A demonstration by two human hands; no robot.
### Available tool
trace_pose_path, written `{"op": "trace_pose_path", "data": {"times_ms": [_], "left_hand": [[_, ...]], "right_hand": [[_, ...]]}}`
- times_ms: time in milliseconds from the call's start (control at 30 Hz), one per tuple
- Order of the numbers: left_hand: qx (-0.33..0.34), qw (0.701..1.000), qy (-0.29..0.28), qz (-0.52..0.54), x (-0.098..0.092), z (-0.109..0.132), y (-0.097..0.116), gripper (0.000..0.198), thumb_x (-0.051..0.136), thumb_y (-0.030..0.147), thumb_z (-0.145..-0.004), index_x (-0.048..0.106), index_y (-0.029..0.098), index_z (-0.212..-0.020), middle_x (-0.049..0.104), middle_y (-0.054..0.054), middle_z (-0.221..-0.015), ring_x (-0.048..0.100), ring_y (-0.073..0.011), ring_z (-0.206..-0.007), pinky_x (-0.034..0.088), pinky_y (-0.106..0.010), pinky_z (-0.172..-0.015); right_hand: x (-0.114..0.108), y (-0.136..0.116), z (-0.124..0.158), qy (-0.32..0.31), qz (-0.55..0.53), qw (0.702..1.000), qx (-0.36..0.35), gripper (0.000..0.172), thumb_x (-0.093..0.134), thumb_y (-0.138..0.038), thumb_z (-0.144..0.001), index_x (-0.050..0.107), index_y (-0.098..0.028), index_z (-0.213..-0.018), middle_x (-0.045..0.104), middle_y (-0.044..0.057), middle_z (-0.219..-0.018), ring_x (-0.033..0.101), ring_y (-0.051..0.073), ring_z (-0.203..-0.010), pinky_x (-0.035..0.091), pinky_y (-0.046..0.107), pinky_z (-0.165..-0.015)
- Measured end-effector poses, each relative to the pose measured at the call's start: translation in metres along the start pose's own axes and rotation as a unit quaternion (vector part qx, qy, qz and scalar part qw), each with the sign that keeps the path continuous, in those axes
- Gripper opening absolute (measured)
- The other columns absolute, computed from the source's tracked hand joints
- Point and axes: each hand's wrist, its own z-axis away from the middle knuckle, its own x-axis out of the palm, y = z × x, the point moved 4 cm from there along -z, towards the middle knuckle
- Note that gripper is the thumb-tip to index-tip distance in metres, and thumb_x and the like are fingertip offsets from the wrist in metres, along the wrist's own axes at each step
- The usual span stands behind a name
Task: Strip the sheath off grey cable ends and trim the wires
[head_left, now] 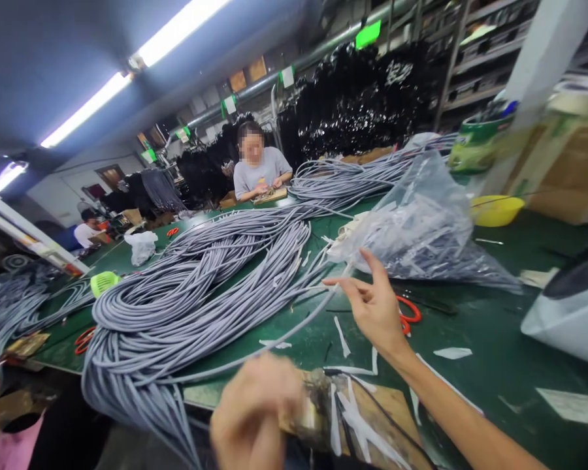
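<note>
Two bare hands work over the near edge of a green surface [500, 365]. The right hand [375, 307] is raised above the surface with its fingers spread and loosely curled, the forefinger and thumb tips meeting a single grey cable [255, 352] that runs from them down toward the near edge; whether the grip actually pinches the cable cannot be told. The left hand [255, 418] is blurred at the near edge, its fingers folded together, and what it holds cannot be made out; it sits just beside a worn wooden board [387, 418] strewn with white paper strips [345, 408]. A large heap of grey cables [186, 287] lies coiled over the left half of the surface and hangs over its near edge. Behind the right hand a clear plastic bag [421, 228] stuffed with white strips lies toward the middle of the surface, and red-handled scissors [409, 313] lie flat just past the hand, partly hidden by it. More white scraps are scattered on the bare green to the right. A yellow bowl [496, 210] rests near the far right edge, a white container [568, 313] at the right edge, and a green plastic item [104, 282] at the left edge beside the coils. At the far edge a person in a grey shirt [259, 171] sits with both hands on a board, with another bundle of grey cables stretching to the right of them.
</note>
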Motion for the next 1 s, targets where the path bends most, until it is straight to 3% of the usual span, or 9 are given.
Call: {"op": "trace_pose_path", "data": {"times_ms": [100,167,233,300,400,800,1000], "left_hand": [[-0.012,0.992,-0.03,-0.12,0.025,-0.066,-0.025,0.027,0.054,0.028,-0.082,0.065,0.021,-0.106,0.062,-0.01,-0.11,0.055,-0.0237,-0.105,0.042,-0.04,-0.094],[-0.056,0.987,-0.115,-0.096,0.045,-0.094,-0.044,0.033,0.056,0.028,-0.079,0.064,0.016,-0.109,0.066,-0.01,-0.102,0.06,-0.021,-0.091,0.049,-0.033,-0.081],[-0.119,0.974,-0.184,-0.053,0.062,-0.106,-0.061,0.033,0.054,0.027,-0.078,0.067,0.012,-0.104,0.068,-0.008,-0.076,0.06,-0.0159,-0.063,0.049,-0.026,-0.059],[-0.135,0.972,-0.19,-0.039,0.07,-0.108,-0.069,0.028,0.054,0.024,-0.076,0.071,0.01,-0.093,0.064,-0.005,-0.061,0.052,-0.0119,-0.048,0.043,-0.023,-0.049],[-0.105,0.983,-0.145,-0.045,0.071,-0.104,-0.073,0.022,0.056,0.02,-0.074,0.074,0.012,-0.083,0.063,-0.004,-0.059,0.049,-0.0107,-0.048,0.039,-0.021,-0.047],[-0.184,0.979,-0.076,0.034,0.065,-0.099,-0.089,0.02,0.064,0.026,-0.068,0.074,0.011,-0.074,0.057,-0.002,-0.049,0.043,-0.0079,-0.04,0.035,-0.019,-0.04],[-0.201,0.973,-0.109,0.036,0.067,-0.098,-0.088,0.028,0.064,0.032,-0.07,0.074,0.009,-0.082,0.062,-0.004,-0.055,0.043,-0.0074,-0.041,0.036,-0.019,-0.04]], "right_hand": [[-0.005,-0.005,-0.007,-0.033,-0.002,0.999,0.006,0.043,0.056,-0.054,-0.072,0.062,-0.016,-0.09,0.063,0.002,-0.057,0.04,0.009,-0.038,0.039,0.024,-0.04],[-0.011,-0.01,-0.012,-0.035,0.005,0.999,-0.002,0.039,0.061,-0.056,-0.066,0.062,-0.017,-0.065,0.059,0.002,-0.054,0.049,0.011,-0.045,0.043,0.024,-0.047],[-0.019,-0.014,-0.015,-0.026,0.013,1.0,-0.003,0.041,0.064,-0.057,-0.062,0.059,-0.018,-0.057,0.055,0.0,-0.051,0.049,0.012,-0.046,0.041,0.023,-0.045],[-0.026,-0.016,-0.017,-0.015,0.018,1.0,0.001,0.042,0.063,-0.059,-0.063,0.058,-0.018,-0.056,0.051,-0.001,-0.048,0.046,0.011,-0.043,0.038,0.022,-0.041],[-0.03,-0.017,-0.018,-0.017,0.024,0.999,0.011,0.042,0.061,-0.059,-0.065,0.059,-0.018,-0.059,0.051,-0.002,-0.046,0.047,0.011,-0.042,0.037,0.022,-0.04],[-0.008,-0.002,-0.011,-0.087,0.022,0.994,0.065,0.044,0.061,-0.059,-0.066,0.056,-0.017,-0.051,0.055,0.0,-0.046,0.05,0.011,-0.042,0.042,0.023,-0.043],[-0.009,0.007,-0.012,-0.075,0.002,0.995,0.065,0.047,0.057,-0.062,-0.067,0.055,-0.017,-0.054,0.053,0.0,-0.045,0.05,0.012,-0.042,0.04,0.023,-0.042]]}}
